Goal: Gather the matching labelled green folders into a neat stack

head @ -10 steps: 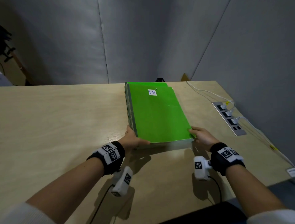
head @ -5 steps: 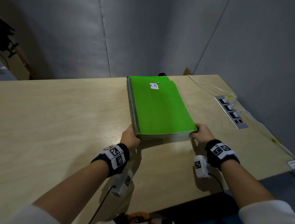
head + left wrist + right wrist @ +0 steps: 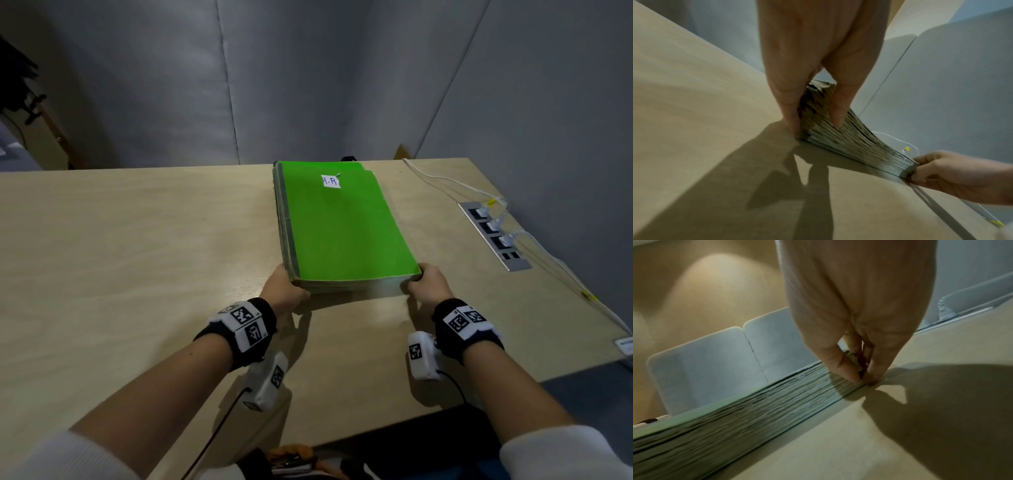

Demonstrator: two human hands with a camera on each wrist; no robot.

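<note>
Folders [image 3: 342,226] lie stacked mid-tabletop [image 3: 137,257], long axis running from us toward the far edge. Our left hand [image 3: 282,291] and right hand [image 3: 426,284] pinch the near corners, equally close, fingers curled round the stack.

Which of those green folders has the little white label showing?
Only the top folder of the stack: its white label sits near the far edge; the others show only edges.
</note>
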